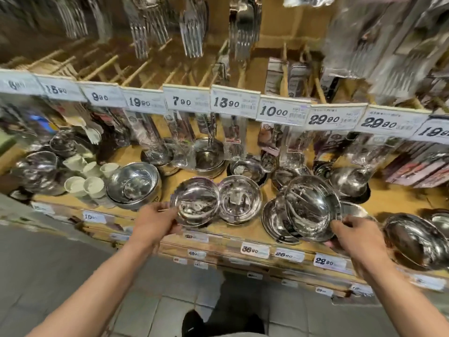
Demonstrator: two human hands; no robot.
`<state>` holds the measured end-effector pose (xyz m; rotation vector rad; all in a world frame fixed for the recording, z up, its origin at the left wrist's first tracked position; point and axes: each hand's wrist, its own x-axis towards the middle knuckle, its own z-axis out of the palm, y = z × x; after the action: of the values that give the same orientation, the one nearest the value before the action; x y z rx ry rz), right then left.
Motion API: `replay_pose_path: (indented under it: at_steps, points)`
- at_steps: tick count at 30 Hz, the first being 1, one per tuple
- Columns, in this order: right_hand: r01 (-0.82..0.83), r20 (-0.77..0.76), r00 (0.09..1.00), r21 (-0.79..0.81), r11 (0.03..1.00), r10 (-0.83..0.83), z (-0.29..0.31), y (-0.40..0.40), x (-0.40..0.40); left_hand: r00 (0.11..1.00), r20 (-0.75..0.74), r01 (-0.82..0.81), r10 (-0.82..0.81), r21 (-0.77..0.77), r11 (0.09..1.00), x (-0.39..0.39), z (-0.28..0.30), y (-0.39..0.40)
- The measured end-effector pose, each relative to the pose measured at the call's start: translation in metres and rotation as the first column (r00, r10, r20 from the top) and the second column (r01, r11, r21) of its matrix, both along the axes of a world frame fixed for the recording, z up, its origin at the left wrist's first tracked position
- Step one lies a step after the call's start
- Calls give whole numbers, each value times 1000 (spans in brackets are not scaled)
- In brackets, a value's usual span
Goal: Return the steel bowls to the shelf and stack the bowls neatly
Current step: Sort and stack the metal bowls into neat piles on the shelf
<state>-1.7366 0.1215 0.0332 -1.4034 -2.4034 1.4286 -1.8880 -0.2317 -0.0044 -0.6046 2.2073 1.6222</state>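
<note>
A wooden shop shelf (pixel 245 235) carries steel bowls under price tags (pixel 234 102). The left hand (pixel 155 221) grips a bowl (pixel 195 203) at the shelf's front edge; the right hand (pixel 352 233) grasps a tilted bowl (pixel 311 210), seemingly leaning on others. White cups (pixel 83 184) sit left.

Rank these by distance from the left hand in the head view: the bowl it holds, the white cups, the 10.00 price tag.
1. Bowl, held in the left hand.
2. White cups, farther left on the shelf.
3. 10.00 price tag, up on the rail, right.
</note>
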Motion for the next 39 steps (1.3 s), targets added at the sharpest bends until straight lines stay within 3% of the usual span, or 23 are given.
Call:
replay_pose_path:
  at_steps: [5, 20, 22, 24, 27, 30, 32, 34, 39]
  points:
    - [3, -1, 1000, 9, 1000, -3, -7, -24, -11, 993, -24, -112, 111, -55, 992, -31, -17, -27]
    - [66, 2, 998, 98, 993, -66, -11, -68, -22, 996, 86, 0, 3, -29, 1000, -65, -58, -12]
    - [60, 17, 998, 98, 993, -62, -13, -68, -19, 996, 38, 92, -86, -208, 974, -61, -52, -11]
    - [60, 24, 998, 102, 993, -63, -14, -67, -15, 980, -115, 110, -165, -381, 918, -46, -40, -8]
    - [69, 23, 997, 126, 990, -72, -15, -61, -7, 906, -310, 154, -288, -393, 907, -12, -19, 6]
    - [57, 50, 997, 119, 991, -63, -16, -51, 0, 871, -146, 422, -469, -267, 866, 5, -15, 44]
    - [44, 64, 997, 120, 992, -52, -16, -42, 7, 848, 18, 514, -530, -275, 812, 6, -18, 71]
    - [49, 67, 996, 115, 992, -57, -15, -32, 15, 853, 103, 515, -511, -314, 798, 2, -24, 90]
    - [64, 64, 995, 134, 989, -73, -15, -7, 34, 860, 84, 494, -503, -382, 781, -10, -29, 106]
